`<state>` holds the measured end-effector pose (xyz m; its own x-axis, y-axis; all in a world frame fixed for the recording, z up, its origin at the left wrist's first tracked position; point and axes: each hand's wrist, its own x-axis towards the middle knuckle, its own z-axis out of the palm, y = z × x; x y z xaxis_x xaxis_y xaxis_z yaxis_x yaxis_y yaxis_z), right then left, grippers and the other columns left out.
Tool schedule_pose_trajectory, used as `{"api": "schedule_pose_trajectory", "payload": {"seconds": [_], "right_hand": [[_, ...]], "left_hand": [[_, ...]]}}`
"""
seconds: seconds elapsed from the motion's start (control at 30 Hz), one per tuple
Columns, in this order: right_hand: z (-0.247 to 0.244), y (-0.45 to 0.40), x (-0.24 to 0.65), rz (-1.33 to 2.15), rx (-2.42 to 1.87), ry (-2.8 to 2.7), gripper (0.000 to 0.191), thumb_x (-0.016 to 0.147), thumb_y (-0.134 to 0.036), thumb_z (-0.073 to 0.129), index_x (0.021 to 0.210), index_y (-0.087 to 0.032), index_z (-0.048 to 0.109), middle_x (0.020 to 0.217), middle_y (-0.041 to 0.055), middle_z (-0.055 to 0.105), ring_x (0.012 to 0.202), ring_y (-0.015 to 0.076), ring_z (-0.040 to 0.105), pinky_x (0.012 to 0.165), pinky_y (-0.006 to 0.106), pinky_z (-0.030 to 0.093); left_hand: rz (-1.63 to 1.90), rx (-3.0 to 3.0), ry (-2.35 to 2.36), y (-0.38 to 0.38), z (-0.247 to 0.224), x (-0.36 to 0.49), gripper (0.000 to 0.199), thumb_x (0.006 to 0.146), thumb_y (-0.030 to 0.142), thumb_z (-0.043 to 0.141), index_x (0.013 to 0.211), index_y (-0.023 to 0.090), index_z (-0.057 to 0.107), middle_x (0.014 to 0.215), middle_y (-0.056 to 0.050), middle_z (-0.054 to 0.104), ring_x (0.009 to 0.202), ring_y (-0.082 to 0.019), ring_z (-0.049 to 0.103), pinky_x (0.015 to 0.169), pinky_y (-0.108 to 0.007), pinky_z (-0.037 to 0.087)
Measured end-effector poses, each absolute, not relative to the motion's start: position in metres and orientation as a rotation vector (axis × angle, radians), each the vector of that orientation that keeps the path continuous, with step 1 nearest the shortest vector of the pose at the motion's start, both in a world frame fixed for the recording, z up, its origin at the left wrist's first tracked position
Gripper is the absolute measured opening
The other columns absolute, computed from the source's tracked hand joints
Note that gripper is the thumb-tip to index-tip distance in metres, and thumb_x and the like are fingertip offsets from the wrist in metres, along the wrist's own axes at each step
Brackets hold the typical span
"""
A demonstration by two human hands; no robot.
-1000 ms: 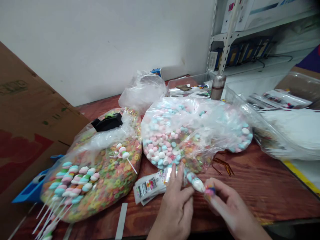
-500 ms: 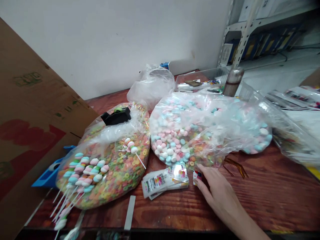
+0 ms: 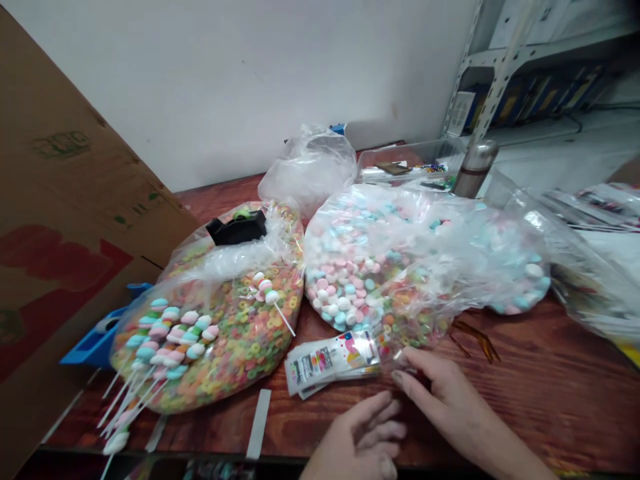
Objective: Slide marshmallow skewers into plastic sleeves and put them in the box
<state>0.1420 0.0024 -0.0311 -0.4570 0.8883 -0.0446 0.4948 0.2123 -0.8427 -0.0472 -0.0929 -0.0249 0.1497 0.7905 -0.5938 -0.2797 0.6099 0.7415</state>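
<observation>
My right hand (image 3: 445, 400) is closed in a pinch on the edge of a clear plastic bag (image 3: 393, 355), just right of a stack of printed plastic packets (image 3: 320, 367). What part of the bag lies under the fingers is hard to make out. Below it my left hand (image 3: 360, 437) is open, fingers loosely bent and holding nothing. Behind the hands lies a large clear bag of pastel marshmallows (image 3: 345, 287), with ring-shaped cereal (image 3: 420, 303) showing at its front. On the left, marshmallow skewers (image 3: 173, 337) rest on a large bag of cereal rings (image 3: 255, 333).
A black tape dispenser (image 3: 237, 228) sits on the cereal bag; a blue one (image 3: 95, 340) stands by the cardboard box (image 3: 75, 187). Tape strips (image 3: 259, 423) hang at the table's front edge. A metal bottle (image 3: 475, 168) and clear tray (image 3: 400, 167) stand behind. Gold twist ties (image 3: 480, 341) lie right.
My left hand has come into view from below. My right hand, earlier at a small printed piece, now pinches clear plastic slightly lower. The view has shifted slightly.
</observation>
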Motion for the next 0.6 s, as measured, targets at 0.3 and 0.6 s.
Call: {"api": "schedule_pose_trajectory", "payload": {"seconds": [0.3, 0.6], "right_hand": [[-0.001, 0.003, 0.186, 1.505, -1.238, -1.698, 0.01, 0.087, -0.027, 0.057, 0.081, -0.02, 0.06, 0.08, -0.001, 0.059, 0.078, 0.0166, 0.055, 0.072, 0.026, 0.043], [-0.03, -0.01, 0.18, 1.273, -1.287, -1.559, 0.027, 0.097, -0.042, 0.047, 0.084, -0.02, 0.057, 0.084, 0.001, 0.061, 0.081, 0.0168, 0.058, 0.075, 0.024, 0.044]], "left_hand": [[1.288, 0.137, 0.678, -0.024, -0.028, 0.045, 0.024, 0.076, 0.033, 0.078, 0.094, 0.017, 0.076, 0.114, -0.012, 0.072, 0.109, -0.028, 0.063, 0.091, -0.037, 0.049], [1.426, 0.131, 1.003, -0.021, -0.028, 0.041, 0.022, 0.063, 0.021, 0.087, 0.075, 0.015, 0.069, 0.066, 0.001, 0.064, 0.059, -0.009, 0.054, 0.06, -0.021, 0.045]]}}
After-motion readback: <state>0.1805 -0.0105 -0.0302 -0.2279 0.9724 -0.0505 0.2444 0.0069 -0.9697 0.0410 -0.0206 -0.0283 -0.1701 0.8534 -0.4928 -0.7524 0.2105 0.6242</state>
